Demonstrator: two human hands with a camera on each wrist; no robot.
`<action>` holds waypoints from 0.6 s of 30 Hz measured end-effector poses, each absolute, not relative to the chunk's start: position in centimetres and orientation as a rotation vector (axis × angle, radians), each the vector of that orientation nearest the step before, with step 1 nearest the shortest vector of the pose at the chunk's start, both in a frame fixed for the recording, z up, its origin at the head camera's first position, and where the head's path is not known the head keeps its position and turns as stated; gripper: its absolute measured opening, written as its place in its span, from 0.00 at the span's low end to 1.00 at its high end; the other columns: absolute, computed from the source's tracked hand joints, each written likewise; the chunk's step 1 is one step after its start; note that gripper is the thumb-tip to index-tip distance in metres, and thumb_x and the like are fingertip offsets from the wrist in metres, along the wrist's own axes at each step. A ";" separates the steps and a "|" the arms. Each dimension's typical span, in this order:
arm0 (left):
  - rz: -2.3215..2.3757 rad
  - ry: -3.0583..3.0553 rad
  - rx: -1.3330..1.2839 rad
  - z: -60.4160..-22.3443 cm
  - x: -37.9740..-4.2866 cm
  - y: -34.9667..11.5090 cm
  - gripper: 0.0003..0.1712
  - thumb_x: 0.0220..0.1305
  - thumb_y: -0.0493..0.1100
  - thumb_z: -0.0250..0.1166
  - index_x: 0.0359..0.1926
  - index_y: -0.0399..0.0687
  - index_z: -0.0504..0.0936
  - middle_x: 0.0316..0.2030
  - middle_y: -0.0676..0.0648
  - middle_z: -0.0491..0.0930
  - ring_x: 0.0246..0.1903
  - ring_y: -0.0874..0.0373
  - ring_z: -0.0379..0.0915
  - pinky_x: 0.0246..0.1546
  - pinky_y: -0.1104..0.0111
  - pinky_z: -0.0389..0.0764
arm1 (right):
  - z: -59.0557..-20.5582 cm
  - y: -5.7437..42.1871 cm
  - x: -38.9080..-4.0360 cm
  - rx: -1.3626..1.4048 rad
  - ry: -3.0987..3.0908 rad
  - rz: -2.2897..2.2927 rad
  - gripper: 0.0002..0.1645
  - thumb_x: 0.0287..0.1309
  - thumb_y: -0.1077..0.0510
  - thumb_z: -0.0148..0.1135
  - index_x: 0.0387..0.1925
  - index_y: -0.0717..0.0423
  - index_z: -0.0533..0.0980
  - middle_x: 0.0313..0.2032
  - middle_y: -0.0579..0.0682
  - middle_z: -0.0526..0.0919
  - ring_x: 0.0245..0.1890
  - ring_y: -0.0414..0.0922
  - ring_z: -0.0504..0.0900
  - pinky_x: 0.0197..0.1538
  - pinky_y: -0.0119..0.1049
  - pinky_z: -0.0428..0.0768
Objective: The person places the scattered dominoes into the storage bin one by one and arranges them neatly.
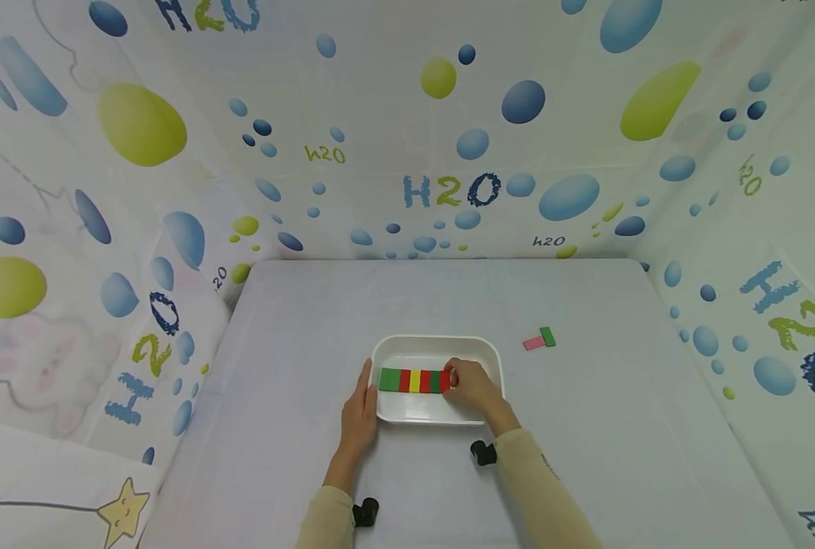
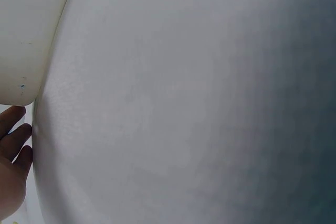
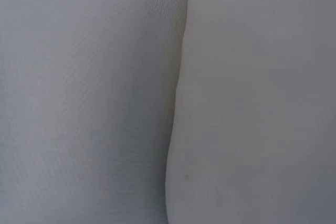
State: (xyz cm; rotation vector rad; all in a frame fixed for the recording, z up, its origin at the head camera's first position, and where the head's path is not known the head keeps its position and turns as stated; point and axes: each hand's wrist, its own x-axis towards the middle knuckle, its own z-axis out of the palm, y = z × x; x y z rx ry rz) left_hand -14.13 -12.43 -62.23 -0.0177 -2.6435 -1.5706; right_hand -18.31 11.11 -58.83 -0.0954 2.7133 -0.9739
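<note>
A white tray (image 1: 407, 414) lies before me in the head view. Inside it runs a row of flat coloured blocks: a wide green part (image 1: 389, 380) at the left, then red, a yellow block (image 1: 415, 381), red, green, and a red block (image 1: 445, 381) at the right end. My right hand (image 1: 477, 390) reaches over the tray's right side and pinches that end red block, partly covering it. Along the tray's left wall rests my left hand (image 1: 360, 418), fingers fairly straight. The left wrist view shows fingertips of the left hand (image 2: 13, 156) at the tray's corner (image 2: 26, 51).
Right of the tray, a pink block (image 1: 534, 343) and a green block (image 1: 548, 336) lie touching on the white-covered table (image 1: 585, 450). Printed cloth walls (image 1: 380, 168) stand behind and at both sides. The right wrist view shows only pale surfaces.
</note>
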 end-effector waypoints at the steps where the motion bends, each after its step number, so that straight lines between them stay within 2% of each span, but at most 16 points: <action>1: -1.572 -2.642 -0.018 -62.2 -14.1 -12.4 0.29 0.78 0.48 0.42 0.76 0.59 0.54 0.73 0.47 0.61 0.72 0.47 0.58 0.70 0.49 0.62 | -58.8 11.1 -18.3 -0.099 2.715 -0.977 0.20 0.49 0.63 0.72 0.46 0.57 0.77 0.28 0.47 0.75 0.33 0.43 0.73 0.38 0.34 0.76; 11: -1.575 -2.637 -0.006 -62.2 -14.1 -12.4 0.29 0.78 0.48 0.42 0.76 0.59 0.55 0.72 0.47 0.62 0.71 0.46 0.59 0.70 0.48 0.62 | -59.0 11.1 -18.3 -0.114 2.728 -0.951 0.22 0.49 0.62 0.73 0.47 0.56 0.77 0.28 0.47 0.75 0.32 0.43 0.72 0.37 0.33 0.77; 14: -1.579 -2.635 -0.009 -62.1 -14.1 -12.4 0.29 0.77 0.48 0.42 0.76 0.58 0.55 0.72 0.47 0.62 0.71 0.46 0.59 0.70 0.48 0.62 | -59.0 11.1 -18.2 -0.099 2.725 -0.943 0.23 0.48 0.61 0.74 0.48 0.55 0.76 0.30 0.47 0.76 0.33 0.44 0.73 0.40 0.35 0.79; 18: -1.574 -2.630 -0.013 -62.1 -14.1 -12.4 0.29 0.77 0.47 0.43 0.76 0.58 0.56 0.72 0.46 0.63 0.71 0.46 0.60 0.69 0.47 0.63 | -58.9 11.0 -18.1 -0.070 2.744 -0.906 0.26 0.47 0.58 0.75 0.50 0.53 0.77 0.35 0.48 0.78 0.38 0.44 0.74 0.48 0.40 0.82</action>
